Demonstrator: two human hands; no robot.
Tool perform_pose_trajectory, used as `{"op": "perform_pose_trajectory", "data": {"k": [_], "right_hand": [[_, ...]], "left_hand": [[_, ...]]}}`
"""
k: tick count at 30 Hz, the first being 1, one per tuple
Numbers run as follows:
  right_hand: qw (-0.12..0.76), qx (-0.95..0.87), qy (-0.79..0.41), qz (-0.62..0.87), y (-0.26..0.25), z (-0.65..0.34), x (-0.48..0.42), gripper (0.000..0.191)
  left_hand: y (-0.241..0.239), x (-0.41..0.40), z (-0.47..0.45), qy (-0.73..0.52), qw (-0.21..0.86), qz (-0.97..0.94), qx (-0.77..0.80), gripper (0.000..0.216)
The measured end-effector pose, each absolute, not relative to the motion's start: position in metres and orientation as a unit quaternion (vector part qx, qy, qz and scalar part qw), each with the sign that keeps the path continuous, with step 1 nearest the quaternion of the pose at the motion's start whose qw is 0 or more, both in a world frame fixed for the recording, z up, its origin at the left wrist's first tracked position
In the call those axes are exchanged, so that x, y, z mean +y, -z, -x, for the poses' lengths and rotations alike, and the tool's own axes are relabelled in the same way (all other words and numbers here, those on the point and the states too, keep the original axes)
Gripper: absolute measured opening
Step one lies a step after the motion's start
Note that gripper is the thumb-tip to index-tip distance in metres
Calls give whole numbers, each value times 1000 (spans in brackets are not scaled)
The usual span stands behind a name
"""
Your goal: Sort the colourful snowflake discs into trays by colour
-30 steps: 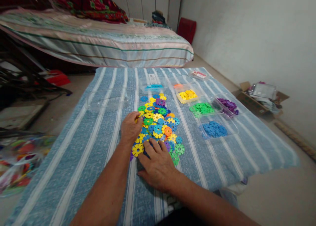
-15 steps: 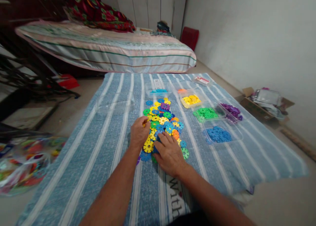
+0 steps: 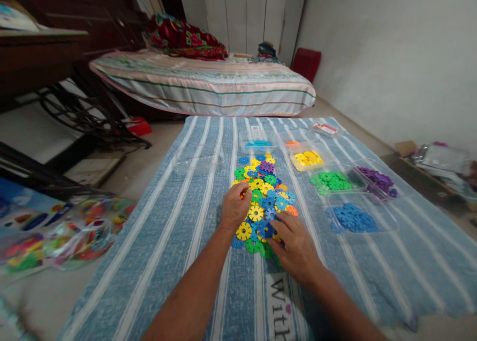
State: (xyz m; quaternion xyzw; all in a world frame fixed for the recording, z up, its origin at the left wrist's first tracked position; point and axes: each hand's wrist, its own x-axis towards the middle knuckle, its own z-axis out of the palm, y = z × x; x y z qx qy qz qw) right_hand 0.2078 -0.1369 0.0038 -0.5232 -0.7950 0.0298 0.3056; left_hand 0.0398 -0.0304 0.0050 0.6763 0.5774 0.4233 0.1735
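Notched plastic flower discs (image 3: 255, 212) in yellow, blue, green, orange and purple lie in a mixed pile on the striped cloth. My left hand (image 3: 236, 204) is closed at the pile's left edge, and a bit of orange, seemingly a disc, shows at its fingertips. Most of what it grips is hidden by the fingers. Over the near right part of the pile, my right hand (image 3: 296, 244) has its fingers apart, the tips touching or just above dark blue discs (image 3: 265, 229).
To the right stand clear tubs of yellow (image 3: 307, 158), green (image 3: 333, 180), purple (image 3: 376, 181) and blue discs (image 3: 354, 218). Behind the pile is a tub of light blue discs (image 3: 258, 143). A clear container (image 3: 199, 162) stands left. Bagged toys (image 3: 82, 237) lie on the floor.
The view has swung left, so everything sits further right in it. My right hand has drawn slightly toward the pile's right side, uncovering more blue and green discs. My left hand stays closed.
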Motion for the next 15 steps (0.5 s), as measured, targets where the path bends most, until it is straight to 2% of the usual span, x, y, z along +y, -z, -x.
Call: {"op": "perform_pose_trajectory", "data": {"k": [8,15], "right_hand": [[305,-794,-14,526,-2,-215,-143,22],[291,-783,18,550,-2,-198,-141,32]], "left_hand": [[-9,-35,-45,-433,190,-672,570,19],[-8,-36,-47,-458,202,-656,564,19]]}}
